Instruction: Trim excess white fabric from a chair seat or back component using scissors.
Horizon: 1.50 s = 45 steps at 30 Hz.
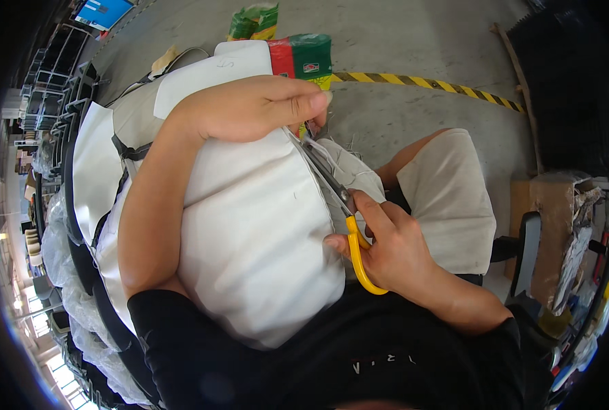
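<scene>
A white padded piece (250, 225) with a seam along its right edge lies across my lap. My right hand (396, 249) grips scissors (356, 253) with yellow handles. Their long metal blades run along the seam toward my left hand, and I cannot tell how far they are parted. Reaching over the top of the piece, my left hand (267, 106) bends down at its upper right corner. Its fingers close on the edge by the scissors' tips and are partly hidden. Loose pale threads (328, 154) hang beside the blades.
A red, green and yellow bag (308, 55) sits beyond my left hand. Yellow-black tape (420, 82) crosses the grey floor. Cardboard boxes (554, 225) stand at right, near a black armrest (525, 253). Clear plastic wrap (79, 294) and racks (62, 89) line the left.
</scene>
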Each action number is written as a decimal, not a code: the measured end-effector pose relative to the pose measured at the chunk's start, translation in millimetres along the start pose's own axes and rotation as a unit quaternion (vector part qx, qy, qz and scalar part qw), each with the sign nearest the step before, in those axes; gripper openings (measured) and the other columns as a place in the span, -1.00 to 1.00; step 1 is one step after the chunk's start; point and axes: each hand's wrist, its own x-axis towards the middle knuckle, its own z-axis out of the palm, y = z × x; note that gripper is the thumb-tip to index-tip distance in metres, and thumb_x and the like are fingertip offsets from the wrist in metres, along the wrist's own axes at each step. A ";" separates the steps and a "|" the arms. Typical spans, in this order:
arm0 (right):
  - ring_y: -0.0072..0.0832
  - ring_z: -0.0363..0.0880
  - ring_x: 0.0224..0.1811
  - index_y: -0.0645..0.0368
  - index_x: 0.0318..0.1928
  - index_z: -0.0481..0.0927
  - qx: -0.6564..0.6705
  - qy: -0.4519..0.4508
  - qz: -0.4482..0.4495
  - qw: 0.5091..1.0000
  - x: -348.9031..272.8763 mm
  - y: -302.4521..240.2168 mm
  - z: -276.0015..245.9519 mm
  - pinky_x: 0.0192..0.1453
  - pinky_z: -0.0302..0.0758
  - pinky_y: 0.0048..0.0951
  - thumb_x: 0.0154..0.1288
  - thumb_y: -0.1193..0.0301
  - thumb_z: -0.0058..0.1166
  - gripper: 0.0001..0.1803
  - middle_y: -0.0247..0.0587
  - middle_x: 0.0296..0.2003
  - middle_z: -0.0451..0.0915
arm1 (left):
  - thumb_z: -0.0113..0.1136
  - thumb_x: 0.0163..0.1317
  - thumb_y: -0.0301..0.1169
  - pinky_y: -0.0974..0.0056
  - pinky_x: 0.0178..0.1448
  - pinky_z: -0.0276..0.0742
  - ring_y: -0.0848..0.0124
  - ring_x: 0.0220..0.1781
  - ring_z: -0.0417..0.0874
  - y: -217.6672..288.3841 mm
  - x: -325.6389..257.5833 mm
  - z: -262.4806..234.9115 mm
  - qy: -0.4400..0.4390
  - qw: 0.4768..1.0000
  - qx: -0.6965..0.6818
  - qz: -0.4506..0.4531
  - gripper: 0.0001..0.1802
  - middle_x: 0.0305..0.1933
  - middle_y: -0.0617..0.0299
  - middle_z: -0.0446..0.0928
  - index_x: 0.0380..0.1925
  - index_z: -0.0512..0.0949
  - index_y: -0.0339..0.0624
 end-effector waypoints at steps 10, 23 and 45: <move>-0.02 0.70 -0.52 0.19 0.17 0.59 -0.107 0.009 0.041 0.993 19.2 -25.1 -13.3 -0.53 0.61 -0.14 0.25 -0.14 0.37 -0.26 0.06 -0.43 0.62 | -0.27 0.65 0.21 0.30 0.08 0.44 0.42 -0.16 0.50 0.2 0.3 1.4 0.012 1.000 0.028 0.004 -0.29 -0.31 0.26 0.50 0.02 0.64 -0.19; 0.07 0.69 -0.52 0.25 0.16 0.59 0.112 -0.007 0.090 0.990 10.7 -11.2 3.5 -0.46 0.62 -0.02 0.28 -0.08 0.39 -0.30 0.17 -0.43 0.64 | -0.30 0.63 0.26 0.24 0.20 0.41 0.40 -0.10 0.55 -4.5 -1.3 -5.2 0.093 0.994 0.050 -0.007 -0.28 -0.29 0.26 0.59 -0.14 0.58 -0.17; 0.06 0.68 -0.53 0.25 0.12 0.59 -0.052 0.043 0.034 0.997 24.5 -12.6 8.8 -0.50 0.61 -0.08 0.35 -0.17 0.27 -0.30 0.18 -0.44 0.62 | -0.56 0.55 0.41 0.35 0.10 0.37 0.46 -0.17 0.50 -26.0 6.2 -13.4 0.160 0.987 -0.006 -0.022 -0.05 -0.34 0.26 0.57 -0.19 0.59 -0.21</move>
